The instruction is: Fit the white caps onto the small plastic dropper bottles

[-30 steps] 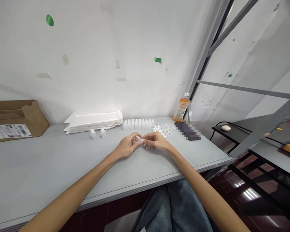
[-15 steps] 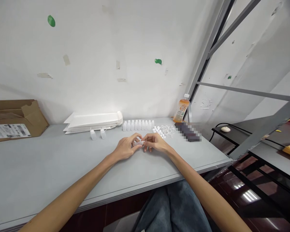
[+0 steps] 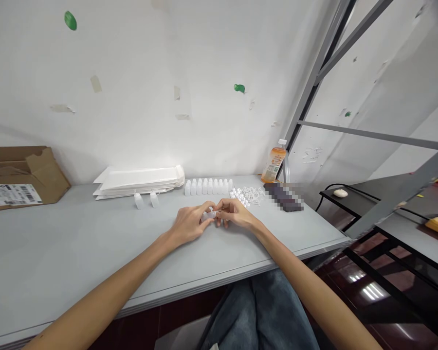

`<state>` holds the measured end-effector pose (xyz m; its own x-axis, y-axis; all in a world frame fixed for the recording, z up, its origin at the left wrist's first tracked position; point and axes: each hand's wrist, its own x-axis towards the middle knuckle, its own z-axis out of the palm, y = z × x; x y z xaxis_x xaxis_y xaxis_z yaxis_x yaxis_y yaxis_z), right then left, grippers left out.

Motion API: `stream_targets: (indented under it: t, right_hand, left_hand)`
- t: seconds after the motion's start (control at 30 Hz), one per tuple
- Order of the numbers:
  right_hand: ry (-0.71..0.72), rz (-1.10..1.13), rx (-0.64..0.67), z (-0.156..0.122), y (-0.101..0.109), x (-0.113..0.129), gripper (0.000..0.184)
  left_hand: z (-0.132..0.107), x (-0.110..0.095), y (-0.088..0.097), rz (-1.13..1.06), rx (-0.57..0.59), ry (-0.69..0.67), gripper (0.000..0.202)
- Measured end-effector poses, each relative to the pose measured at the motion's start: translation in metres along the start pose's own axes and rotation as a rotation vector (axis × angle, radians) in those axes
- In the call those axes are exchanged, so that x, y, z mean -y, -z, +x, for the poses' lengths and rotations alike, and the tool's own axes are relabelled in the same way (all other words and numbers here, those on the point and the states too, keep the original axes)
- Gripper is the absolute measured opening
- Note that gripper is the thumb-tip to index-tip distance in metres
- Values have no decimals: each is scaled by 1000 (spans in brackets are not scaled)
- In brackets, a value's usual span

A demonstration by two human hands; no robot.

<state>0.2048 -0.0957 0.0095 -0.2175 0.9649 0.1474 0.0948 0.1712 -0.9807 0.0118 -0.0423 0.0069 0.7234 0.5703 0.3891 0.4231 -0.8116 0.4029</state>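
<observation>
A small white plastic bottle [image 3: 209, 215] sits pinched between the curled, nearly closed fingers of the left hand [image 3: 188, 224] and the right hand [image 3: 236, 213].

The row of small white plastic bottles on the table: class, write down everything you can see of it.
The row of small white plastic bottles stands upright and closely spaced near the wall side of the grey table. The bottles look translucent, with rounded shoulders and narrow tapered tops, and none clearly wears a cap. Small white caps lie at its right end, and white paper sleeves lie to its left.
</observation>
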Motion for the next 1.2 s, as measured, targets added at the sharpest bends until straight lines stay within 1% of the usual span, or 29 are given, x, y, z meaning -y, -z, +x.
stream_targets:
  t: [0.33,0.47,0.53,0.6,0.77,0.87,0.97,1.07,1.2]
  right_hand:
    - [-1,7,12,2,2,-7,36]
    - [1,18,-3,3,2,-9,36]
    - [-1,22,-6,3,2,-9,36]
    - [-6,28,-21,3,1,-6,35]
    - [16,67,-110,4,1,-1,34]
    - [39,43,-153,5,2,-1,34]
    - [52,16,-166,4,3,0,32]
    - [40,5,-128,3,2,2,32]
    - [13,0,-66,1,1,3,33]
  left_hand:
    - [-2,3,-6,235,-32,-201,35]
    - [-2,4,-8,257,-39,-251,36]
    - [-1,4,-8,249,-39,-252,37]
    - [0,3,-8,219,-48,-201,35]
    - [7,1,-2,3,-128,36,33]
    - [10,2,0,-126,-102,115,39]
    - [10,5,1,-261,-52,144,41]
    - [10,7,0,-402,-24,134,39]
    - [9,10,-1,-467,2,123,39]
